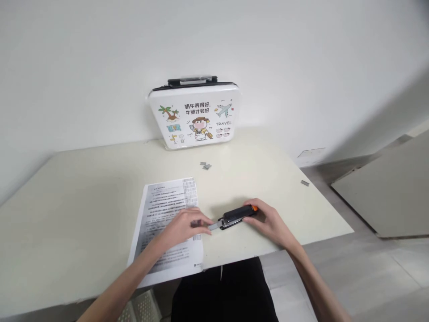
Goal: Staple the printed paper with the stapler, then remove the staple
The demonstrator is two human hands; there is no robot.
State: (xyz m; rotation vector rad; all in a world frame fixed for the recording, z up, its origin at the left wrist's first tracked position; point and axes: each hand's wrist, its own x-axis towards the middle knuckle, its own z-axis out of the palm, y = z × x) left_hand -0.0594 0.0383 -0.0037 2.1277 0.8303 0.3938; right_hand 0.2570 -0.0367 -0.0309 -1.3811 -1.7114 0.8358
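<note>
A black stapler [236, 214] with an orange end lies low over the table, tilted slightly up to the right. My right hand [268, 222] is closed around its orange rear end, thumb below and fingers behind. From the stapler's front sticks out a grey metal strip [216, 225], pinched between the thumb and fingers of my left hand [187, 225]. Whether this strip is the staple tray or a row of staples I cannot tell. Beneath my left hand and forearm lies a printed sheet of paper [157, 214], partly covered by them.
Several short staple strips [205, 166] lie behind the paper, and another staple strip [304, 183] is near the table's right edge. A white cartoon-printed case [197, 120] stands against the wall at the back of the pale table [83, 192]. A panel [389, 192] leans at the right.
</note>
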